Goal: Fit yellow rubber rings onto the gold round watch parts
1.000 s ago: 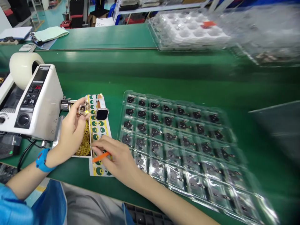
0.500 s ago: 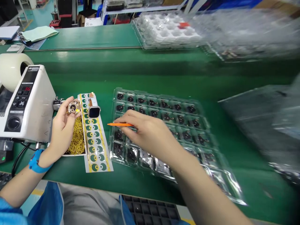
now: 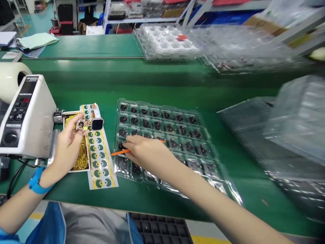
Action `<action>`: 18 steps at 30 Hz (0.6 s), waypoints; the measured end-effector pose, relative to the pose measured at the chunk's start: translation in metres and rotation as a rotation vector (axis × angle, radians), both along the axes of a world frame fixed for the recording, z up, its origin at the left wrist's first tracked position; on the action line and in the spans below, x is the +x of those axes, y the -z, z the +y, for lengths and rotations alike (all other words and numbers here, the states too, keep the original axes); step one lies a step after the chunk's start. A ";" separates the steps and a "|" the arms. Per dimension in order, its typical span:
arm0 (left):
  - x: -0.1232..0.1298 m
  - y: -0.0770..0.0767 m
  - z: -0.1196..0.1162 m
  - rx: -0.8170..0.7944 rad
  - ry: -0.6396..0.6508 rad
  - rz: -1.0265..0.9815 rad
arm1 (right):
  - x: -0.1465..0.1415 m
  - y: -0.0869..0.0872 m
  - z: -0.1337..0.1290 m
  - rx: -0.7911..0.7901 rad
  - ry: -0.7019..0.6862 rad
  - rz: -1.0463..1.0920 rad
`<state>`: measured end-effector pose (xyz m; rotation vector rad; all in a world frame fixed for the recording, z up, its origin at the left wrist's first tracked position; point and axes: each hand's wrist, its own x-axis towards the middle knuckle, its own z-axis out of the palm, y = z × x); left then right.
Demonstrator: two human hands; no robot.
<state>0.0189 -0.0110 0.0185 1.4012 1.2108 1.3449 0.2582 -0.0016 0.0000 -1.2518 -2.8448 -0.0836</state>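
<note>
So we've got our left hand (image 3: 66, 142) up over the box of gold bits (image 3: 80, 156), fingers pinched around a small round disc (image 3: 82, 125) held at the fingertips, just beside the smartwatch (image 3: 96, 122) that's lying on top of the sticker strip (image 3: 99, 156). Our right hand (image 3: 147, 154) is down on the clear tray (image 3: 162, 142) of little black parts, fingers closed around an orange stick (image 3: 119, 153) whose tip pokes out to the left, over the tray's near-left pockets; can't tell if the tip is actually touching a part. The tray sits on the green table (image 3: 152, 84), right of the sticker strip and nearly touching it. Off to the left is the white tape dispenser (image 3: 24, 117) with a tape roll (image 3: 10, 79) behind it. There's a blue band (image 3: 35, 181) on our left wrist. Farther back are more clear trays (image 3: 167, 40), and on the right a blurry stack of them (image 3: 291, 128).
</note>
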 end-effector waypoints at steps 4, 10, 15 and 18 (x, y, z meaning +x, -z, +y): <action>0.000 0.001 -0.003 -0.035 0.029 -0.039 | -0.010 -0.011 0.008 0.050 0.016 0.131; 0.006 0.000 -0.007 -0.232 0.142 -0.155 | -0.035 -0.027 0.017 -0.081 0.114 0.540; 0.012 -0.002 -0.009 -0.324 0.163 -0.219 | -0.046 -0.023 0.010 -0.139 0.013 0.569; 0.014 0.009 -0.012 -0.303 0.162 -0.132 | -0.048 -0.016 0.003 -0.078 -0.045 0.541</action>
